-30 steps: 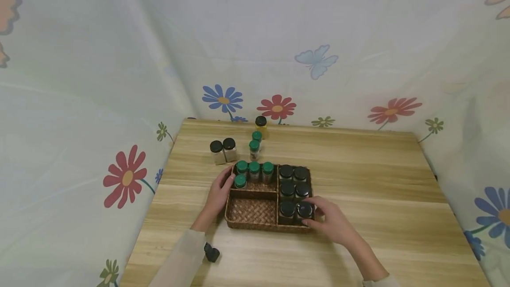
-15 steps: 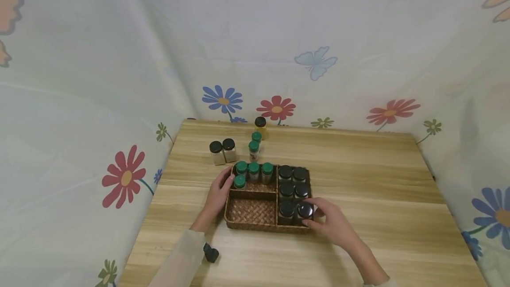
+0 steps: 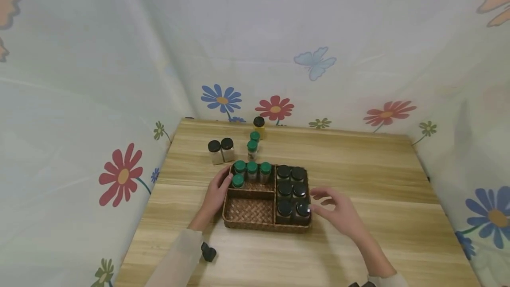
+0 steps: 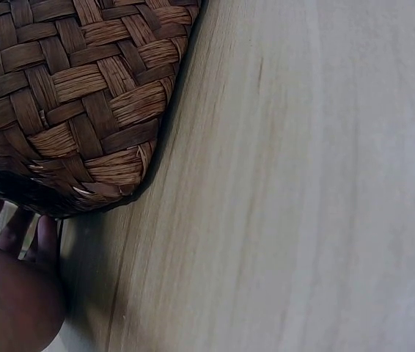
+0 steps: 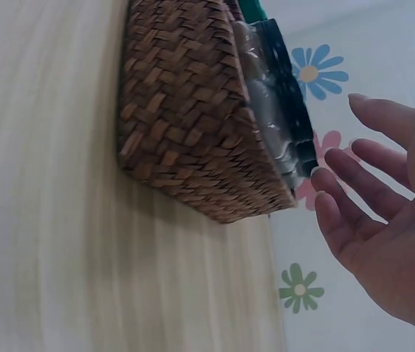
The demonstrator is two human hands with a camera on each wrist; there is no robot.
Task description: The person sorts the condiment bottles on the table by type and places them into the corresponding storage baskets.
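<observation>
A brown woven basket [image 3: 250, 225] with three compartments sits on the wooden table. Its right compartment is filled by several black-lidded jars [image 3: 284, 189]. Green-capped spice bottles [image 3: 252, 171] stand in the rear left compartment; the front left one shows bare weave. My left hand [image 3: 215, 191] holds the basket's left wall near the back corner, thumb at the rim; in the left wrist view its fingers meet the basket's side. My right hand [image 3: 338, 211] is just off the right wall beside the front right jar [image 3: 303, 210], fingers spread with nothing between them, as the right wrist view confirms.
Behind the basket stand two clear jars with black lids [image 3: 221, 150], two green-capped bottles [image 3: 253, 149] and a yellow jar with a black lid [image 3: 259, 126]. A small black object [image 3: 208, 252] lies by the left sleeve. A flowered curtain [image 3: 255, 48] hangs around the table.
My right hand has let go of the front right jar and drawn back to the right, its fingers parting. The left hand keeps its place at the basket.
</observation>
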